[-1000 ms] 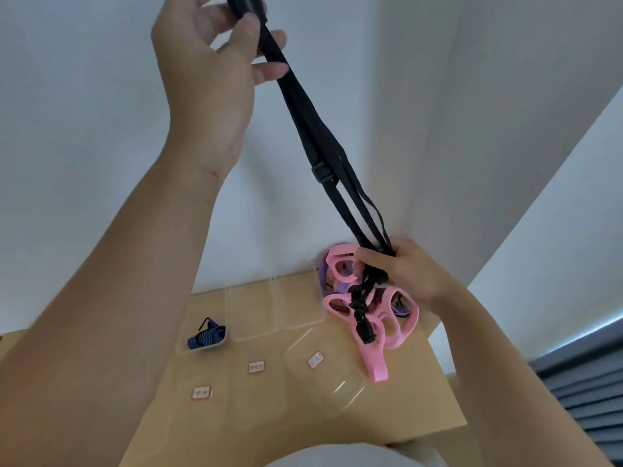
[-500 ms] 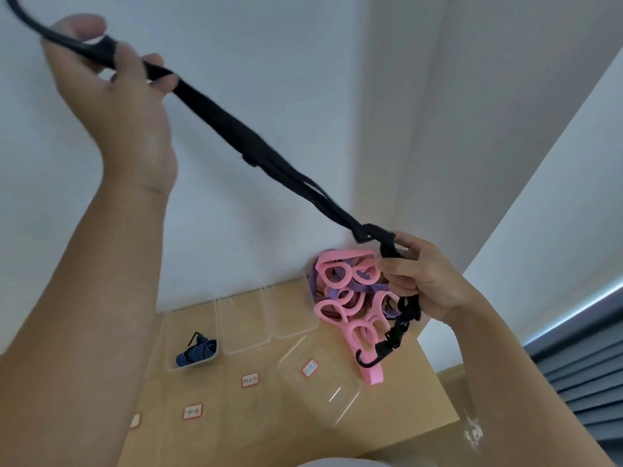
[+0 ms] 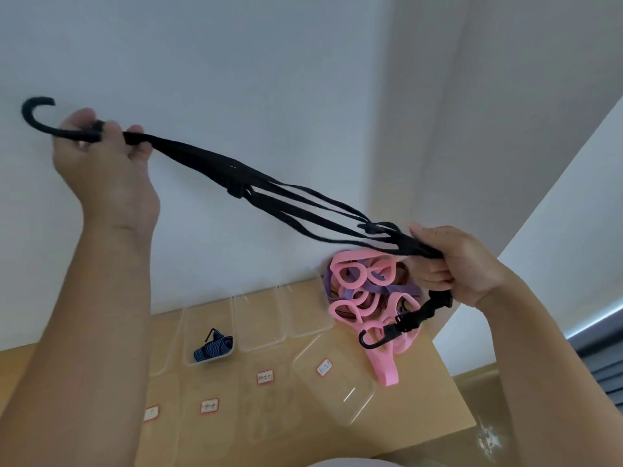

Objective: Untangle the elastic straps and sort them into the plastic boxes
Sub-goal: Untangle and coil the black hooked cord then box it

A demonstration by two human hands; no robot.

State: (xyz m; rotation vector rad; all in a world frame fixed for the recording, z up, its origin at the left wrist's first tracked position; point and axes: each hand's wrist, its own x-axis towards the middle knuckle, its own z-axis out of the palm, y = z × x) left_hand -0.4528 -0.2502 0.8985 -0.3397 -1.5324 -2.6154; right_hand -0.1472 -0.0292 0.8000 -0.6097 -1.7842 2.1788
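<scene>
A black elastic strap (image 3: 269, 200) stretches in the air between my two hands, its strands spread apart in the middle. My left hand (image 3: 101, 163) grips one end high at the left, where a black hook (image 3: 33, 112) sticks out. My right hand (image 3: 462, 264) grips the other end at the right; a black clip and hook (image 3: 401, 325) dangle below it. Under that hand a tangle of pink and purple straps (image 3: 364, 291) fills a box at the table's back right. A blue striped strap (image 3: 214, 347) lies in a clear plastic box (image 3: 188, 332).
Several clear plastic boxes (image 3: 259, 321) stand in a row along the white wall on a wooden table (image 3: 421, 399). Clear lids with red-edged labels (image 3: 323, 367) lie in front of them. The table's right edge drops to the floor; blinds show at far right.
My left hand has swung down and left, pulling the black strap clear of the pink tangle. The strap now runs nearly level and its strands have spread. My right hand rose a little.
</scene>
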